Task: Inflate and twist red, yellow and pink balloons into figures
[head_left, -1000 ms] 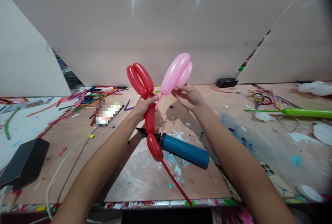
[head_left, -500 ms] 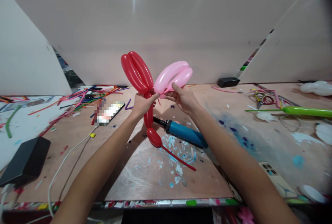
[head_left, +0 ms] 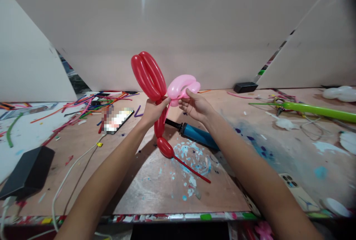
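My left hand [head_left: 154,111] is closed round a twisted red balloon [head_left: 148,76], just below its two long loops. Under that hand the red balloon goes on as a straight segment, a short bubble and a thin uninflated tail. My right hand [head_left: 196,105] pinches a pink balloon [head_left: 182,84], bent into a loop, with its thumb and fingers. The pink balloon's left end meets my left thumb beside the red one, and a thin pink strand hangs there. Behind my right forearm lies a blue hand pump [head_left: 198,135], partly covered, its black nozzle toward the red balloon.
A phone [head_left: 118,121] on a white cable and a heap of uninflated balloons [head_left: 83,104] lie left. A dark block [head_left: 26,171] stands at the near left. Right are a green balloon [head_left: 319,111], a black box [head_left: 245,87] and another phone [head_left: 299,191]. White panels [head_left: 178,28] rise behind.
The pink balloon's loop has become shorter and lower, drawn in toward my left hand. My left hand keeps its hold on the red balloon. The green balloon at right has shifted left.
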Action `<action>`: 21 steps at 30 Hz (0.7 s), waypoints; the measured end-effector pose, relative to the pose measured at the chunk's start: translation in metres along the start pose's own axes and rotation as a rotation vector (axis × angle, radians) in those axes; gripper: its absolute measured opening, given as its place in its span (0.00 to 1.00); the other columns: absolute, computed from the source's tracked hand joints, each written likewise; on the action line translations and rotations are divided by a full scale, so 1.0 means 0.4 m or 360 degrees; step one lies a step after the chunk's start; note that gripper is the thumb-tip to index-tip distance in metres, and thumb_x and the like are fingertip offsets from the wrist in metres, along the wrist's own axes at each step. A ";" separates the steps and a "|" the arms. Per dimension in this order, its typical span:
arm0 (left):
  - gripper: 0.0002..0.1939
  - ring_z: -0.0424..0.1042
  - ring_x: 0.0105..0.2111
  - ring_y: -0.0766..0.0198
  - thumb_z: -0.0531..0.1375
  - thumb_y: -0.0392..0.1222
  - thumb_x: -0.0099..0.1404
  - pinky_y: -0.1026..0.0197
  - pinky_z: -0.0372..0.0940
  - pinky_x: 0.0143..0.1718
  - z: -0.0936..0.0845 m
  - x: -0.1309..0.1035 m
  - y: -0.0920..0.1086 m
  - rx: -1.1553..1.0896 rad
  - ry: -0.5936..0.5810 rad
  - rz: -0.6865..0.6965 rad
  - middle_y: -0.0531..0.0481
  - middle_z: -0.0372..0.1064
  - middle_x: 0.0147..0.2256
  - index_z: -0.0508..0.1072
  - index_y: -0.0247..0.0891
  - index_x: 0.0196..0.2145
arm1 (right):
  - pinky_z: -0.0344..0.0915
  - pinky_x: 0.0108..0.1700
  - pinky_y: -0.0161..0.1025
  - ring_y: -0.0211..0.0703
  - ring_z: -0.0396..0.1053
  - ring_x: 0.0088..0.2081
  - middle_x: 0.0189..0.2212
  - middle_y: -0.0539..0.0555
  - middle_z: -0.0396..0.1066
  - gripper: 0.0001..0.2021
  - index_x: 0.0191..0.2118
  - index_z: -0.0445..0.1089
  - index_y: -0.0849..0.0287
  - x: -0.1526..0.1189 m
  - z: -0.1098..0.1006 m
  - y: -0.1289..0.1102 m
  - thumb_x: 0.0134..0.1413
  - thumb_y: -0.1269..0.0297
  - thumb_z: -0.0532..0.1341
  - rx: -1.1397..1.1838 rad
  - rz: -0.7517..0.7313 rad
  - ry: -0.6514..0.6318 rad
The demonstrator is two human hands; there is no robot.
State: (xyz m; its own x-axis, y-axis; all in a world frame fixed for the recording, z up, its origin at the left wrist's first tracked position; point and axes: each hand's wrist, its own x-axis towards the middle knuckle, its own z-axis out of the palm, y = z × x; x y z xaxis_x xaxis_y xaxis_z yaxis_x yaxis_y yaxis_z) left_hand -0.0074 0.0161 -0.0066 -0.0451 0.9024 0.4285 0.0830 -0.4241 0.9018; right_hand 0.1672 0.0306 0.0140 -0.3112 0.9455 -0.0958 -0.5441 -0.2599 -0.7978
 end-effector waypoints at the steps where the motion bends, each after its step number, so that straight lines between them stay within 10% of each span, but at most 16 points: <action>1: 0.14 0.68 0.23 0.68 0.66 0.49 0.56 0.65 0.66 0.25 -0.001 0.000 0.001 0.0002 -0.0009 -0.0002 0.52 0.68 0.24 0.73 0.34 0.30 | 0.71 0.35 0.32 0.36 0.72 0.26 0.22 0.54 0.74 0.14 0.30 0.71 0.62 0.002 -0.002 0.000 0.64 0.59 0.57 0.0010 0.0009 0.0007; 21: 0.20 0.66 0.21 0.68 0.70 0.50 0.51 0.63 0.66 0.23 -0.029 -0.006 0.024 -0.0094 -0.0210 -0.0144 0.52 0.67 0.24 0.71 0.34 0.35 | 0.69 0.33 0.38 0.40 0.73 0.31 0.30 0.51 0.75 0.21 0.41 0.69 0.56 0.013 -0.034 0.003 0.38 0.63 0.73 -0.0739 -0.0545 -0.0174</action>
State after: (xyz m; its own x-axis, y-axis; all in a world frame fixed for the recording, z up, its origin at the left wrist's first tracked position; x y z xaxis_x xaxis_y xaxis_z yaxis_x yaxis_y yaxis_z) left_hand -0.0182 0.0091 0.0015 0.0819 0.9377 0.3378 0.0259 -0.3408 0.9398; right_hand 0.1754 0.0378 0.0044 -0.2700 0.9284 0.2554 -0.2371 0.1930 -0.9521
